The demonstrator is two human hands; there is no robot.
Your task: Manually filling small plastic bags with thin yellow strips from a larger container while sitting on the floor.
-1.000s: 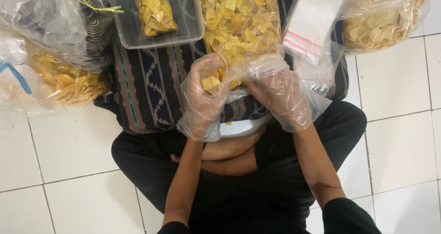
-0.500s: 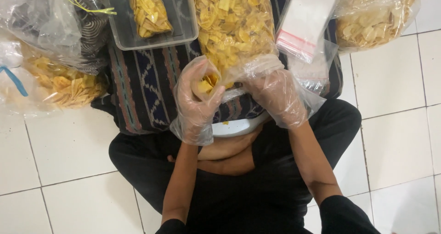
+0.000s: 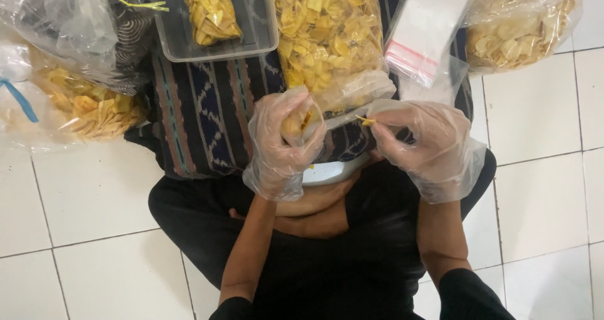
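Note:
Both of my hands wear loose clear plastic gloves. My left hand (image 3: 284,143) is closed around a small clear bag of yellow chips (image 3: 296,120), held upright over my lap. My right hand (image 3: 420,145) pinches one yellow chip (image 3: 364,121) between thumb and fingers, just right of the small bag's mouth. A big open clear bag full of yellow chips (image 3: 328,32) lies on the patterned cloth (image 3: 207,115) right behind both hands.
A clear tray (image 3: 257,41) holding a filled chip packet (image 3: 210,11) sits at back left. A stack of empty small bags (image 3: 424,32) lies at back right. More chip bags stand at far left (image 3: 82,106) and far right (image 3: 516,37) on white tiles.
My right hand has drawn back from the big bag toward me with a single chip. My left hand stayed closed on the small bag. The view shifted slightly.

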